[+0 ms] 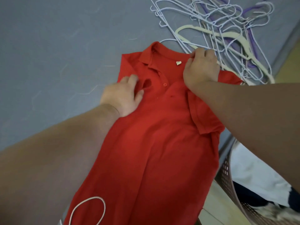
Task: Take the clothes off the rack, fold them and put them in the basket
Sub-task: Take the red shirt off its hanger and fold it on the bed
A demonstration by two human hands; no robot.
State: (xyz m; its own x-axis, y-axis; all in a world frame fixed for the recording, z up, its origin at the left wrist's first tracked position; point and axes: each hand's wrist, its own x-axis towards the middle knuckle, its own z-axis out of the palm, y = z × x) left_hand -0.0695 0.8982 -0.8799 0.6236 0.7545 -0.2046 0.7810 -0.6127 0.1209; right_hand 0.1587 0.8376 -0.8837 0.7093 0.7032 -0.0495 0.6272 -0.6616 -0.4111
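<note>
you're in the folding step. the red polo shirt (154, 135) lies front-up along the grey bed (48, 46), collar toward 12 o'clock and hem running down to 6 o'clock, off the rack but not yet in the basket. your left grip (123, 96) lies palm-down on the chest at about 10 o'clock of the shirt, fingers loosely spread and pressing the cloth flat; it's a little blurred. your right grip (201, 67) pinches the shoulder edge just beside the collar, at 1 o'clock. the sleeve on that side already lies turned in over the front at 3 o'clock; the other sleeve is hidden, so i can't tell how it lies.

next, i'd judge, you need that pinched side laid in straight, then hem brought up to collar, with the left grip holding the body in place so it doesn't skew.

the perforated basket (227, 172) sits at 4 o'clock, just beside the shirt's edge. in it are a white garment (246, 172) and something dark (253, 197) lower down. a heap of empty hangers (227, 30) lies at 1 o'clock, touching the shirt's shoulder.
</note>
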